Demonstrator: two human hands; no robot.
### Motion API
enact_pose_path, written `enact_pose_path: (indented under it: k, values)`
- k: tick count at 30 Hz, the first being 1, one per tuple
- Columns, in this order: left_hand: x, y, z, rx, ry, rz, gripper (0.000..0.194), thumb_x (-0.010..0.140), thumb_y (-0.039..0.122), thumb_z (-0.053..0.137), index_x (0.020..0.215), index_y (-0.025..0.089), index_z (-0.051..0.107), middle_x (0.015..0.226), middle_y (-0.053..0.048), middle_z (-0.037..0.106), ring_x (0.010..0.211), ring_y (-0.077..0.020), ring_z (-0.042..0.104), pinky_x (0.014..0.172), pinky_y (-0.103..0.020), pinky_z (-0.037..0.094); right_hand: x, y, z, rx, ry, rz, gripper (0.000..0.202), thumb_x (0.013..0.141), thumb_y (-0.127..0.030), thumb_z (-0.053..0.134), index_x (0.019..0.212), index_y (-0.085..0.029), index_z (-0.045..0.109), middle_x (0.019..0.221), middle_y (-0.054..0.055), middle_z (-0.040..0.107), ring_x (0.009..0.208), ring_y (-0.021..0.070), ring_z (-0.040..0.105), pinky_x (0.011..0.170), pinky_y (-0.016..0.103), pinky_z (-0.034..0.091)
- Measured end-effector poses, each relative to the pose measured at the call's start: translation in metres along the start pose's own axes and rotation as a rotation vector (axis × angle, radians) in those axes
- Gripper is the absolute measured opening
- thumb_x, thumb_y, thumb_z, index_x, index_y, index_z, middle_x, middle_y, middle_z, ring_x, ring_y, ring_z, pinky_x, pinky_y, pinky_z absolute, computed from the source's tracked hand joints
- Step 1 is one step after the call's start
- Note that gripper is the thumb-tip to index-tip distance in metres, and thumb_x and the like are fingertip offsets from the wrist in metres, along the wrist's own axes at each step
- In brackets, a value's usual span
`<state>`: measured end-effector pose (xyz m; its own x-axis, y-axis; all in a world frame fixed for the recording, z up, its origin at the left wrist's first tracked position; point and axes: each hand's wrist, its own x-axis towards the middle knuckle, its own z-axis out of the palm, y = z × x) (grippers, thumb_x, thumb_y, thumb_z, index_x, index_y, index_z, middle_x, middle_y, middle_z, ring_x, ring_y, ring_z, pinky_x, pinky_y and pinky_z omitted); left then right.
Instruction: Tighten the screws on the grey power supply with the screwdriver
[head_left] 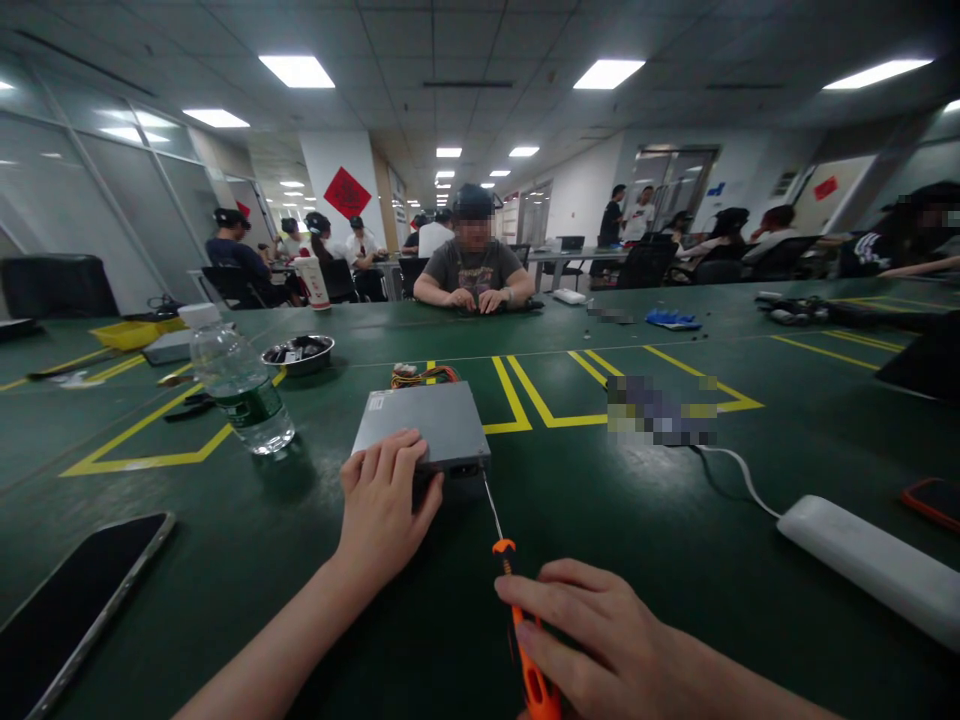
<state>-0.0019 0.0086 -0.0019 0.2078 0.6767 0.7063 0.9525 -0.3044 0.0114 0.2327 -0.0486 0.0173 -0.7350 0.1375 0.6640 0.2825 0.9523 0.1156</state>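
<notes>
A grey metal computer power supply (pixel 439 415) lies flat on the green table, its bundle of coloured wires (pixel 424 375) at the far side. My left hand (pixel 386 490) grips its near left part, fingers on the top face and thumb against the near side. In my right hand (pixel 577 625) is a screwdriver (pixel 532 660) with an orange and black handle, the fingers closed around it. The screwdriver's thin shaft points away from me. Its tip meets the near right corner of the power supply, beside the black socket; a screw there is too small to make out.
A water bottle (pixel 244 390) stands to the left, with a metal bowl (pixel 298 353) of small parts behind it. A phone (pixel 82 610) lies at the near left. On the right are a white power strip (pixel 862 560) and a blurred-out object (pixel 660 410). Across the table sits a person (pixel 474 265).
</notes>
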Motion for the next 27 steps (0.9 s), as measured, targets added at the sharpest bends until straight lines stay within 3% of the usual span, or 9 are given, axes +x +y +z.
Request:
enact_pose_path:
  k: [6, 13, 20, 27]
  values:
    - [-0.0006, -0.0007, 0.0005, -0.012, -0.003, 0.003, 0.024, 0.082, 0.03, 0.05, 0.105, 0.021, 0.049, 0.118, -0.011, 0.058, 0.111, -0.0258, 0.05, 0.088, -0.043, 0.03, 0.002, -0.0005, 0.0014, -0.006, -0.128, -0.003, 0.021, 0.094, -0.022, 0.039, 0.108, -0.015, 0.054, 0.102, 0.011, 0.065, 0.081, 0.0166, 0.063, 0.071, 0.029, 0.051]
    - [0.0009, 0.0004, -0.0004, -0.018, 0.004, 0.001, 0.024, 0.082, 0.03, 0.05, 0.105, 0.021, 0.049, 0.116, -0.01, 0.058, 0.11, -0.026, 0.05, 0.088, -0.043, 0.03, -0.0022, -0.0005, 0.0029, -0.006, -0.002, -0.006, 0.02, 0.093, -0.015, 0.035, 0.096, -0.012, 0.054, 0.102, 0.014, 0.065, 0.077, 0.0163, 0.064, 0.075, 0.031, 0.051]
    - [0.0004, 0.0007, -0.0002, -0.027, 0.001, -0.009, 0.025, 0.081, 0.029, 0.05, 0.105, 0.021, 0.05, 0.117, -0.011, 0.058, 0.109, -0.0266, 0.051, 0.088, -0.043, 0.03, 0.0048, -0.0004, -0.0006, -0.017, -0.112, -0.004, 0.023, 0.093, -0.017, 0.035, 0.105, -0.015, 0.055, 0.1, 0.011, 0.066, 0.081, 0.0168, 0.065, 0.07, 0.029, 0.052]
    - [0.0, 0.0004, 0.0004, -0.025, 0.007, -0.001, 0.025, 0.081, 0.03, 0.051, 0.105, 0.022, 0.049, 0.116, -0.011, 0.059, 0.109, -0.0263, 0.051, 0.087, -0.043, 0.03, -0.0031, 0.0013, 0.0013, 0.0, -0.019, -0.004, 0.019, 0.094, -0.023, 0.038, 0.1, -0.011, 0.051, 0.1, 0.016, 0.066, 0.091, 0.0186, 0.063, 0.077, 0.031, 0.051]
